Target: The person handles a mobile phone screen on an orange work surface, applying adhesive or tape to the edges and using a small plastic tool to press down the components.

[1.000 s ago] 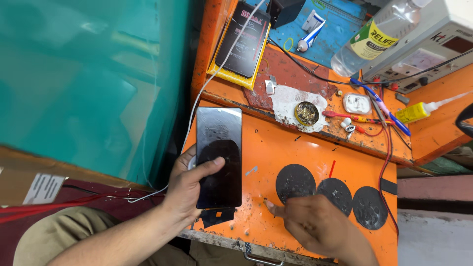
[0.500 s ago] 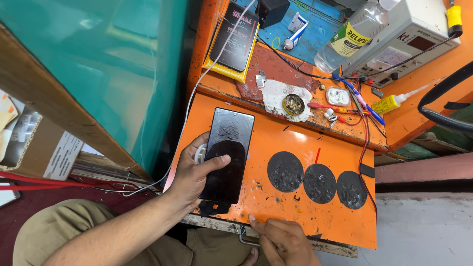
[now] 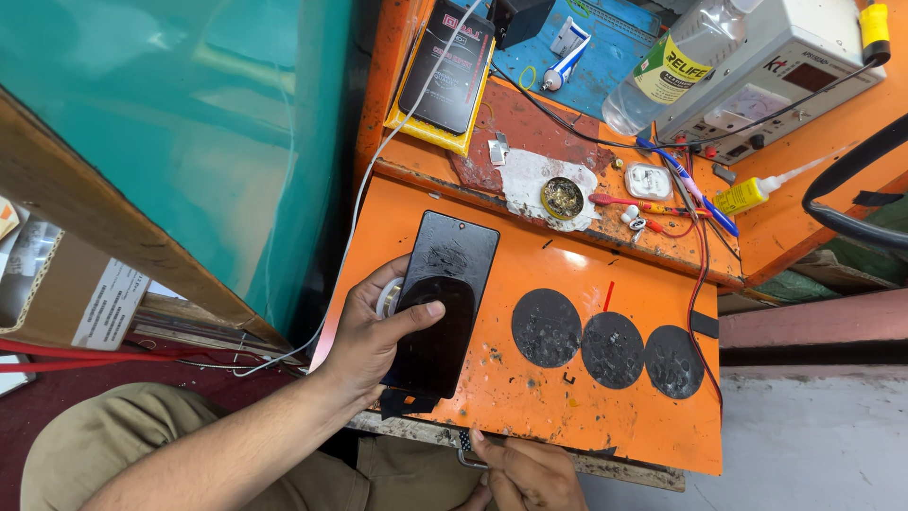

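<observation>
A black phone (image 3: pixel 445 293) lies screen-up on the orange work surface (image 3: pixel 567 274). My left hand (image 3: pixel 374 331) grips its left side, thumb pressed across the glass. A roll of white tape (image 3: pixel 388 298) peeks out under my fingers. My right hand (image 3: pixel 525 473) is below the front edge of the bench, fingers curled near a small metal part (image 3: pixel 465 452); whether it grips that part is unclear.
Three round black pads (image 3: pixel 610 345) sit right of the phone. At the back are a boxed phone (image 3: pixel 445 71), a blue mat (image 3: pixel 596 47), a brass tip cleaner (image 3: pixel 562 197), a clear bottle (image 3: pixel 676 66), a power supply (image 3: pixel 776 80), a glue bottle (image 3: pixel 747 194) and wires (image 3: pixel 700 237).
My right hand has left the orange surface and dropped below its front edge. My left hand keeps hold of the phone; the view has shifted.
</observation>
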